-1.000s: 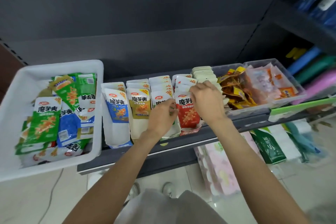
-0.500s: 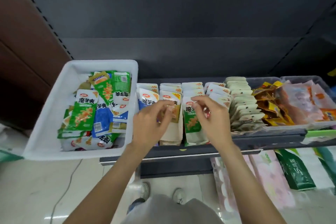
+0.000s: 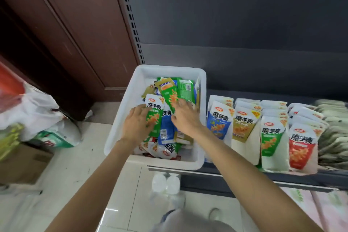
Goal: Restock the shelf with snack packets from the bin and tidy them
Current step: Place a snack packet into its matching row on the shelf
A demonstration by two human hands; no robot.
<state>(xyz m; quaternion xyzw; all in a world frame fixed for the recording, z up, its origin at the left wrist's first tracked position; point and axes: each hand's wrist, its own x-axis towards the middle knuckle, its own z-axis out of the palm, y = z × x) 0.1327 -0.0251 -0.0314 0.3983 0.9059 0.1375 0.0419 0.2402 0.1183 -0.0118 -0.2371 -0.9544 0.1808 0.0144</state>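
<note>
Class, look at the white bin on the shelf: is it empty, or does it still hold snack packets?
Still holding packets. The white bin contains a loose, overlapping pile of green, blue and red snack packets, with both hands resting on them.

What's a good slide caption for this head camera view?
Both bare hands reach into the white plastic bin of loose snack packets.

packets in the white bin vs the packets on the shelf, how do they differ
The bin packets lie flat, jumbled and overlapping, colours mixed; the shelf packets stand upright in neat rows sorted by colour. Both hands, left hand and right hand, rest on the bin packets; none touch the shelf packets. They share the same branding.
</note>
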